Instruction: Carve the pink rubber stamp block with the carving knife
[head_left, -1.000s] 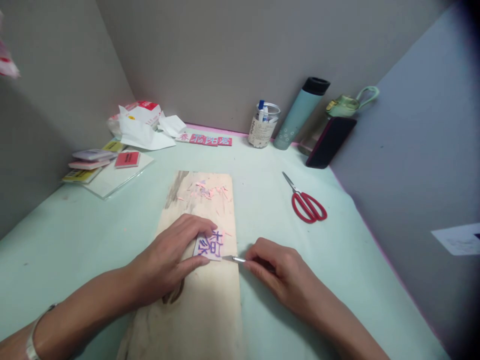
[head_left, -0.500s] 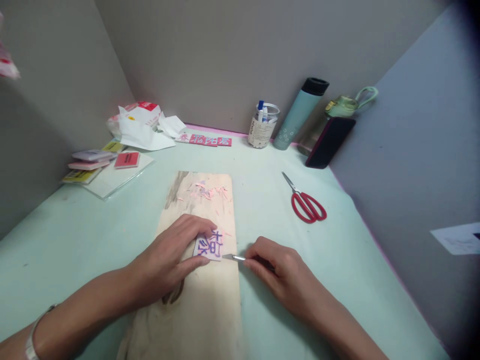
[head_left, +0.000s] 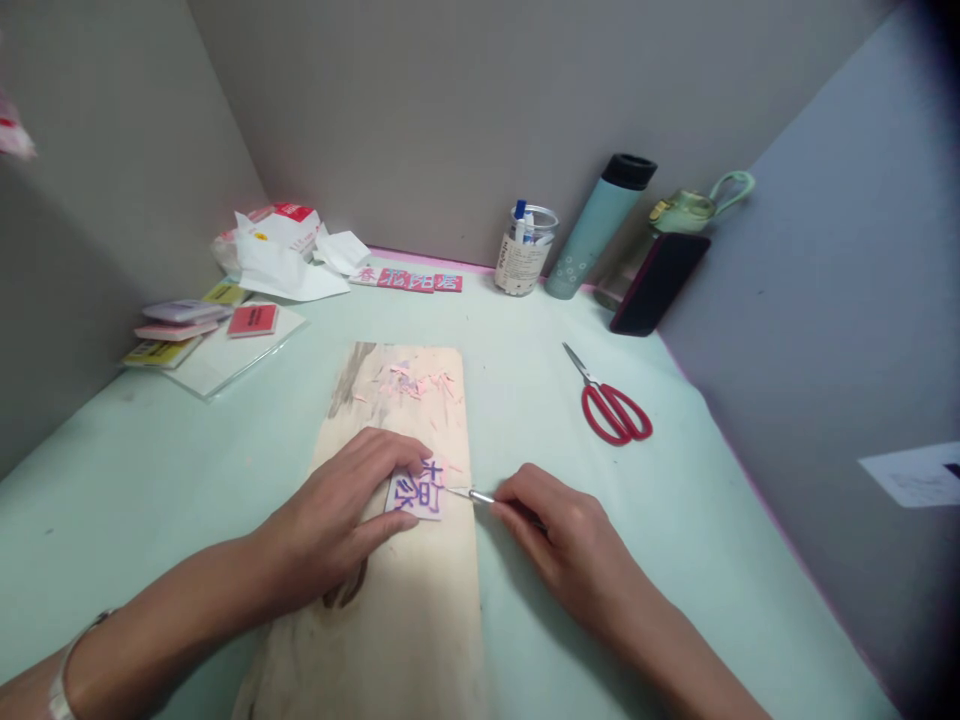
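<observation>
A small flat pale block (head_left: 424, 497), like a rubber carving block, lies on a wooden board (head_left: 431, 610) and bears a purple written character. My left hand (head_left: 364, 490) pins it from the left, thumb at the near edge and index finger at the far edge; the other fingers are partly hidden. In my right hand (head_left: 555, 520) a craft knife (head_left: 480, 496) is pinched near its blade. Its tip meets or hovers over the block's right edge; contact cannot be made out. Pink shavings (head_left: 409, 380) are scattered on the board's far end.
Red-handled scissors (head_left: 616, 412) lie to the right. Along the back stand a jar (head_left: 520, 262) of pens, a teal bottle (head_left: 600, 230), a green bottle (head_left: 686, 210) and a leaning phone (head_left: 660, 284). Carved tiles (head_left: 420, 281), tissues (head_left: 274, 250) and small packs (head_left: 176, 330) sit back left.
My right hand has shifted the knife slightly away from me, so its tip is farther up the block's right edge. My left hand and the block stay put.
</observation>
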